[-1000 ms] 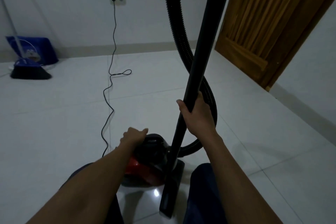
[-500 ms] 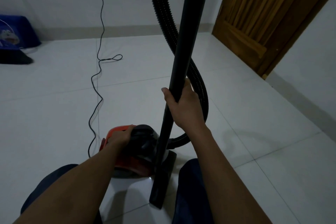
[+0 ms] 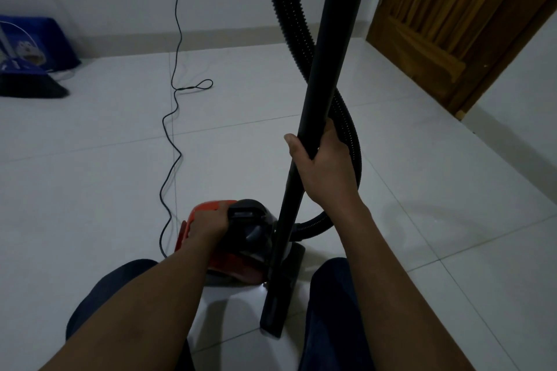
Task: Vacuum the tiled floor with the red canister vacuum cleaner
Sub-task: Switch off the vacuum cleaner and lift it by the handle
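The red canister vacuum cleaner sits on the white tiled floor between my knees. My left hand rests on its top beside the black handle, fingers curled over the red shell. My right hand grips the black wand, which stands almost upright with its lower end on the floor. The ribbed black hose loops behind the wand down to the canister's right side.
A black power cord snakes from the back wall across the tiles to the canister. A blue bag and a dark broom head lie at the far left. A wooden door stands at the right.
My left hand has slid from the black top onto the red rear of the canister. The view has dipped and come back up; the wand and right hand hold steady.
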`<state>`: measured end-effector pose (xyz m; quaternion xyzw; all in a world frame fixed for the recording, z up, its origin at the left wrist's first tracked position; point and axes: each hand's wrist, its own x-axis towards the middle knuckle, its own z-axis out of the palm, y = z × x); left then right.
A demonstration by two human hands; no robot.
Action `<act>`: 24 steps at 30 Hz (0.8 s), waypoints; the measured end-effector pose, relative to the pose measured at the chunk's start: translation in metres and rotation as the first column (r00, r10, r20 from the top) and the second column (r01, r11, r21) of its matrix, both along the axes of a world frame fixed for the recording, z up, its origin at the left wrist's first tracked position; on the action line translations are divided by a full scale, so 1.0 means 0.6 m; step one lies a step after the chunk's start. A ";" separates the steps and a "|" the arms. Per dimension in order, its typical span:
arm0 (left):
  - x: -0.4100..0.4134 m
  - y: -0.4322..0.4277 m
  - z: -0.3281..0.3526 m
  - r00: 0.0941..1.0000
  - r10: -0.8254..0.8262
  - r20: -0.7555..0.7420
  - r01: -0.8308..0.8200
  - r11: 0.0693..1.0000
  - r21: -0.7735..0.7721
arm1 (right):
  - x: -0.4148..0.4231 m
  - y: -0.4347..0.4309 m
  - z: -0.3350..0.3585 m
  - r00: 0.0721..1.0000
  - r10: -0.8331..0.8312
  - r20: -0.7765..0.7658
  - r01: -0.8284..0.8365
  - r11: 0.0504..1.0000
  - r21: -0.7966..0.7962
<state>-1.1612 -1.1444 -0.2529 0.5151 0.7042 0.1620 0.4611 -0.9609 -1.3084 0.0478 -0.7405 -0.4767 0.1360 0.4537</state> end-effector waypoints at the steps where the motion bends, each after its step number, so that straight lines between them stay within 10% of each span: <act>1: 0.005 -0.020 0.039 0.998 -0.047 -0.031 0.046 0.999 -0.015 | 0.001 0.000 0.000 1.000 0.003 -0.002 -0.003 1.000 -0.002; 13: 0.019 -0.062 0.147 0.868 -0.354 -0.348 0.417 0.900 0.127 | 0.009 0.005 -0.006 1.000 0.003 -0.016 -0.003 1.000 0.013; 24: 0.045 -0.077 0.155 0.924 0.023 -0.383 -0.037 0.999 -0.029 | 0.011 0.011 -0.005 1.000 -0.005 -0.001 0.005 1.000 0.023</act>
